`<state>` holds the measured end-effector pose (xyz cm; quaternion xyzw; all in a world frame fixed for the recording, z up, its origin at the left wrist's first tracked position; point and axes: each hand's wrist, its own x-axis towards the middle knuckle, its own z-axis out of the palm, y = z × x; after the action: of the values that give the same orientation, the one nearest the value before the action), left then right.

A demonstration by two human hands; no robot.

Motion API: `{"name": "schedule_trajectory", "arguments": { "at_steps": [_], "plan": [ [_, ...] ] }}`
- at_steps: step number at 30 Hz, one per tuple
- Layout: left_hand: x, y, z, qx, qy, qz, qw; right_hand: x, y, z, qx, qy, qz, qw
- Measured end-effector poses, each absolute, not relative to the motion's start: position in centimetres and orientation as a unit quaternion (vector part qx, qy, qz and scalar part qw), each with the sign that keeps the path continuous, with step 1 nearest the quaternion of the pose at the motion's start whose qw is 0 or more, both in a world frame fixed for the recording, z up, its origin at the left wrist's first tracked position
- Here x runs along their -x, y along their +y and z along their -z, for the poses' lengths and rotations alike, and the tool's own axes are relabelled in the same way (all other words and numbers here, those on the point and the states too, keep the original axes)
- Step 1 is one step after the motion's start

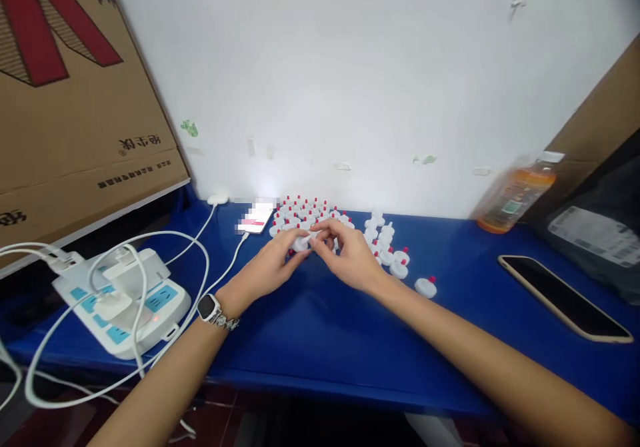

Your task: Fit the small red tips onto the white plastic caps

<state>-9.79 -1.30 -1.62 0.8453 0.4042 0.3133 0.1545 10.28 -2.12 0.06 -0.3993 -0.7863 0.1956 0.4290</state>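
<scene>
My left hand is closed around the round base of a white nozzle cap, held just above the blue table. From the right, my right hand pinches at the cap's narrow tip; whether a small red piece is between those fingers cannot be seen. Behind both hands stand many white caps with red tips, packed close together. White caps without red tips stand right of my right hand, with several red-tipped ones in front of them. One red-tipped cap lies apart, beside my right forearm.
A power strip with plugs and looping white cables is at the left. A lit phone lies by the wall. At the right are an orange drink bottle, a dark phone and a black bag. A large carton leans at the left.
</scene>
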Motion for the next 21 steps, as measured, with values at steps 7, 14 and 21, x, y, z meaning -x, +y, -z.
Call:
{"name": "schedule_trajectory", "arguments": {
  "at_steps": [7, 14, 21],
  "plan": [
    [12.1, -1.1, 2.1, -0.813, 0.49, -0.286, 0.131, -9.7, 0.1, 2.4, 0.387, -0.892, 0.121, 0.198],
    [11.5, -1.5, 2.3, -0.826, 0.475, -0.27, 0.136, -9.5, 0.4, 2.4, 0.402, -0.877, 0.054, 0.258],
    [9.4, -2.8, 2.4, -0.848, 0.43, -0.276, 0.139, -9.7, -0.9, 2.2, 0.391, -0.645, -0.396, 0.523]
  ]
}}
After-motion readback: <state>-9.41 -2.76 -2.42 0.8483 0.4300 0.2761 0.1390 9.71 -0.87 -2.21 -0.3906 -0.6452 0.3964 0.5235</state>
